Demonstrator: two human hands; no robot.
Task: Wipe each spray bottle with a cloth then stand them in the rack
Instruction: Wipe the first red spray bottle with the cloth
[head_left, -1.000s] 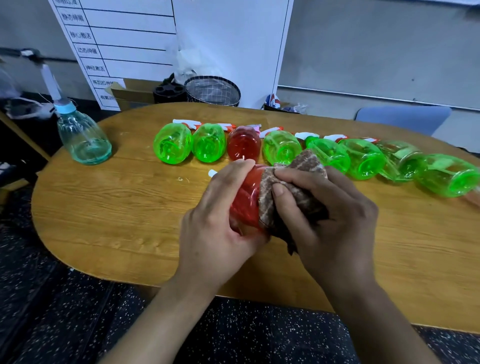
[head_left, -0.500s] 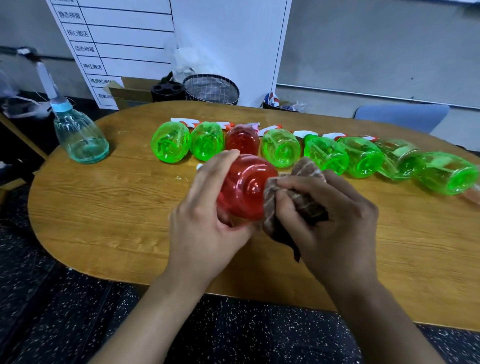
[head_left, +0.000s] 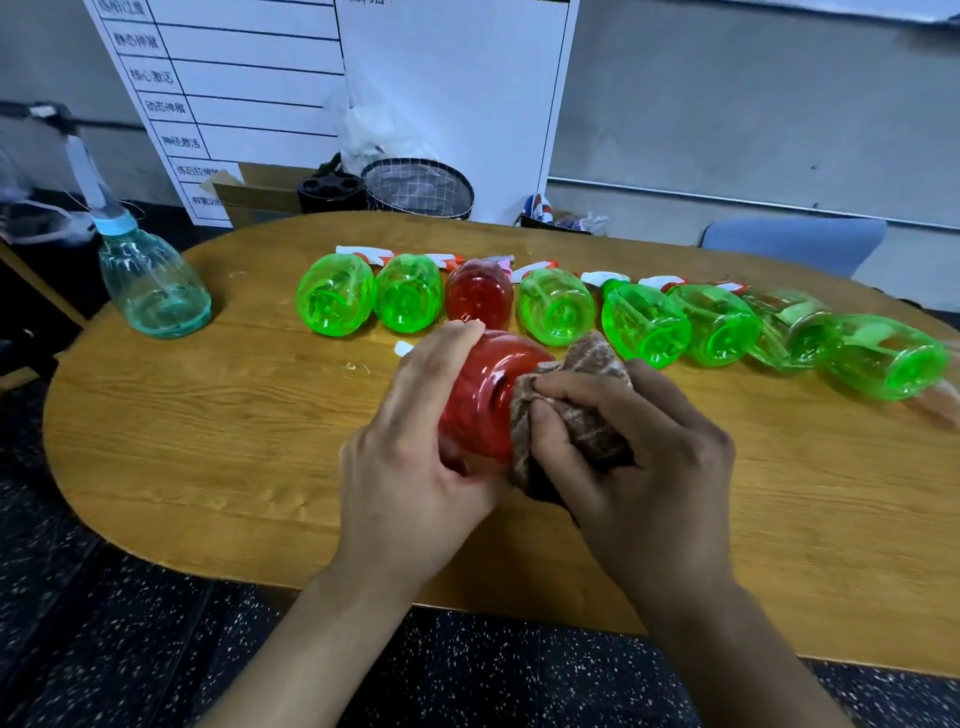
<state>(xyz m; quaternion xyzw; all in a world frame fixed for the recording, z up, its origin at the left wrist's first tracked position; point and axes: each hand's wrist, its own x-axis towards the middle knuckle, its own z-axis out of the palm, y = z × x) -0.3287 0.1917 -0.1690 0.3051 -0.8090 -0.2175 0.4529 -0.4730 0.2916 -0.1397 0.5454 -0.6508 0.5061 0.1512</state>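
Red spray bottle (head_left: 485, 400): gripped by left hand (head_left: 415, 457), above table (head_left: 208, 441) near edge. Cloth (head_left: 576, 410), bunched in right hand (head_left: 639, 467): since earlier, returned onto bottle's base.

Two bare forearms, sleeveless, no rings or wristwear.

The white chart board (head_left: 249, 98) against the wall carries rows of Chinese labels, among them 核心激活 and 动态伸展.

Glossy translucent plastic red bottle (head_left: 485, 395), nubby mottled brown cloth (head_left: 582, 410), matt grained wooden table (head_left: 218, 441).
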